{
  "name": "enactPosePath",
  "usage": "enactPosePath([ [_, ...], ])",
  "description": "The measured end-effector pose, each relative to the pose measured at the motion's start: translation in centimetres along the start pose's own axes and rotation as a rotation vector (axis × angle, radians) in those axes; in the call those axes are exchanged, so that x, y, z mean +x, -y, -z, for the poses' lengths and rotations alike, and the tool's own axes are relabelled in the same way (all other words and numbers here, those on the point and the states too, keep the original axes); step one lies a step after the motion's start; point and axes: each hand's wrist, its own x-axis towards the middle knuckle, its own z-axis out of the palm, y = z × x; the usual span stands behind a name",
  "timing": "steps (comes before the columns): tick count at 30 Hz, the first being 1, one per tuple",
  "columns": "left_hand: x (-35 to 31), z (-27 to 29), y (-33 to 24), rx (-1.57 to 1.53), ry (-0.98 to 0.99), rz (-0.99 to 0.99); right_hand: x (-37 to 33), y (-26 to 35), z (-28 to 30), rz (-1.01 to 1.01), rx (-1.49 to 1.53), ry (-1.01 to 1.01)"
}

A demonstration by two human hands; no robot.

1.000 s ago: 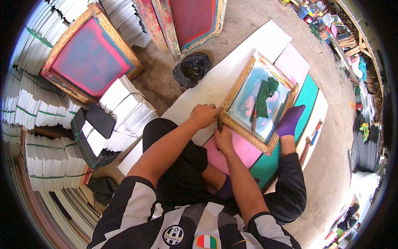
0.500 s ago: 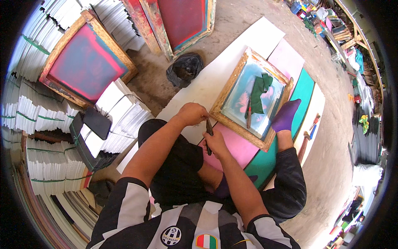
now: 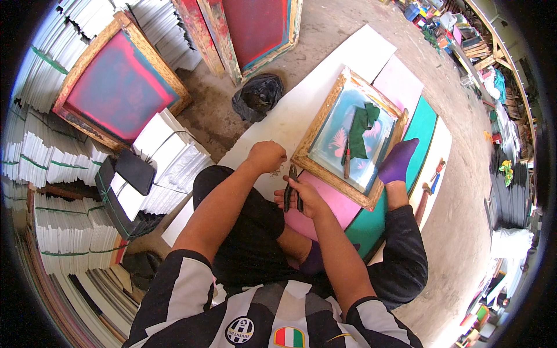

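Observation:
My right hand point(image 3: 309, 198) grips a pair of dark pliers point(image 3: 288, 197), its handles spread apart and its jaws pointing away from me. Just to the left, my left hand point(image 3: 267, 156) is closed with its fingers curled in. Whatever it may pinch is too small to make out. The two hands are apart, above my bent leg and the white sheet. Beyond the pliers lies a wooden screen frame point(image 3: 332, 184) with a blue mesh and pink leaf shapes. A green cloth point(image 3: 362, 130) and a slim tool with a wooden handle point(image 3: 347, 164) rest on it.
My foot in a purple sock point(image 3: 399, 161) touches the frame's right side. A hammer point(image 3: 425, 200) and a red-and-blue-handled tool point(image 3: 438, 174) lie farther right. A black plastic bag point(image 3: 255, 98) sits beyond the white sheet point(image 3: 325, 87). Paper stacks point(image 3: 67, 223) and a red-blue screen point(image 3: 122, 87) stand left.
The pliers' handles have spread apart in my right hand. My left hand has drawn slightly away from the pliers' tip, up and left.

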Motion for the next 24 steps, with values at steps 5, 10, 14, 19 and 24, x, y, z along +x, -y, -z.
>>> enactPosePath([
  [5,-0.1,-0.2,0.6,0.025,0.003,0.124,0.9,0.0,0.4,0.047,0.201,0.07],
  [10,0.2,-0.6,0.9,0.002,0.016,0.108,1.1,0.2,0.1,0.079,0.249,0.068],
  [14,0.4,-0.6,0.7,0.002,0.038,0.117,1.7,0.1,0.7,0.083,0.268,0.127],
  [19,0.5,-0.5,0.6,0.012,0.081,0.151,2.3,-0.3,0.9,0.083,0.327,0.143],
  [24,0.6,-0.8,0.8,0.022,0.103,0.159,2.8,-0.8,0.8,0.079,0.432,0.126],
])
